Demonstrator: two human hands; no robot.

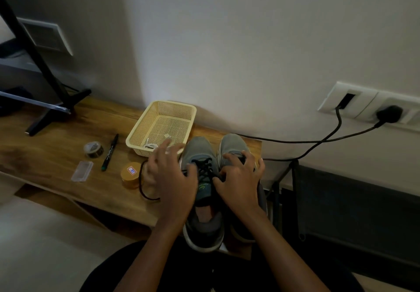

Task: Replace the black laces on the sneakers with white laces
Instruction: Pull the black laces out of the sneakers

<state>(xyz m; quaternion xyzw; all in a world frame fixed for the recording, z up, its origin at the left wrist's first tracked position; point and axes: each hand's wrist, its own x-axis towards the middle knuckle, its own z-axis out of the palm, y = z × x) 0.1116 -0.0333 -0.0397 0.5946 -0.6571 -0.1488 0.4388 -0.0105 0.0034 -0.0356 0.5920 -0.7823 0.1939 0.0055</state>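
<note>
left hand [172,175]: grip spread, blurred, beside the black laces [204,169] of the left grey mesh sneaker [200,148]
right hand [241,178]: grip curled over the right grey mesh sneaker [231,144]

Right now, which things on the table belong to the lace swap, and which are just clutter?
Job: pair of grey sneakers; threaded black lace in one; loose black lace on the wooden table; white lace in the cream mesh plastic basket.
Lying about: grey tape roll; black marker pen; clear plastic case; round yellow tin; black stand.

Forearms [154,246] bare to the elbow; black clothing [106,275] covers the lap.
</note>
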